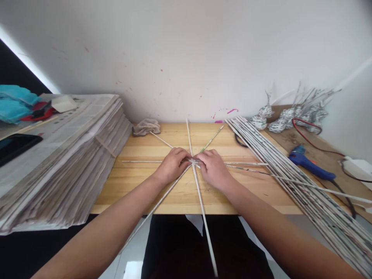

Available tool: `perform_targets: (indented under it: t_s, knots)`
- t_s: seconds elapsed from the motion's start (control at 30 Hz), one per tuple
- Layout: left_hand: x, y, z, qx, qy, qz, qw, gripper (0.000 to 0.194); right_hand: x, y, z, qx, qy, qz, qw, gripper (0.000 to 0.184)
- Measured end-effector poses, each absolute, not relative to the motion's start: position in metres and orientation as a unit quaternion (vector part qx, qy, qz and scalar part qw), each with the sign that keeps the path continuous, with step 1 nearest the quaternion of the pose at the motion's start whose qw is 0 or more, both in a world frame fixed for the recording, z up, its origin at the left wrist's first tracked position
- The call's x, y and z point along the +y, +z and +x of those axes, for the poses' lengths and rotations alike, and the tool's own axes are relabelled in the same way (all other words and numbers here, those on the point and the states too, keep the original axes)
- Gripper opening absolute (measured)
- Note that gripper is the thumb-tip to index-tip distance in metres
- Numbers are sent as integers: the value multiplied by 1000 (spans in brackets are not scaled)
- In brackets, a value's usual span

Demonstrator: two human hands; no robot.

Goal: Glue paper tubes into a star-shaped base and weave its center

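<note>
Several rolled newspaper sticks [200,190] cross at one point over the wooden table and spread out like spokes. My left hand [174,162] grips the crossing from the left, its fingers bent and pressed together. From the right, my right hand [211,166] pinches the same crossing, fingertips close to those of the left. One stick runs toward me past the table's front edge, another slants down to the left under my left forearm. The fingers partly hide the centre where the sticks meet.
A tall newspaper stack [95,139] stands at the left, with a phone [20,145] on it. A bundle of paper sticks [279,174] lies on the right, beside a blue glue gun [310,164]. Woven paper pieces [286,118] and a crumpled cloth [147,127] sit near the wall.
</note>
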State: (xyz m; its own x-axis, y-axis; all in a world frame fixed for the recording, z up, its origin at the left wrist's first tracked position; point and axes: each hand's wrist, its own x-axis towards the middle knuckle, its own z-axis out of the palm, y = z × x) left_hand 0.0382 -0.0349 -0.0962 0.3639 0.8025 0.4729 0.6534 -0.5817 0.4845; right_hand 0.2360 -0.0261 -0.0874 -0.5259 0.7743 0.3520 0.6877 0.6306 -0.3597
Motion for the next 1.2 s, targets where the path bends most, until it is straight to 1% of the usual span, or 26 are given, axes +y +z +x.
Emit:
perform_targets:
  t_s: [0.33, 0.43, 0.6, 0.67, 0.77, 1.03, 1.2]
  knots:
    - [-32, -100, 38, 439, 353, 818, 113, 8, -27, -85, 236, -870, 86, -432, 220, 25]
    - [-33, -99, 38, 440, 356, 817, 112, 7, -27, -86, 236, -871, 89, -428, 226, 26]
    - [-35, -100, 38, 467, 387, 786, 118, 12, -25, -89, 236, -870, 97, -420, 239, 26]
    - [-36, -101, 38, 467, 393, 783, 123, 11, -24, -89, 236, -871, 99, -416, 242, 26]
    - [-35, -102, 37, 460, 387, 789, 123, 9, -23, -89, 236, -872, 99, -414, 242, 26]
    - [-34, -99, 38, 451, 359, 811, 100, 9, -24, -91, 237, -869, 98, -415, 251, 24]
    - [-35, -98, 38, 461, 367, 799, 117, 7, -26, -90, 237, -864, 106, -416, 263, 22]
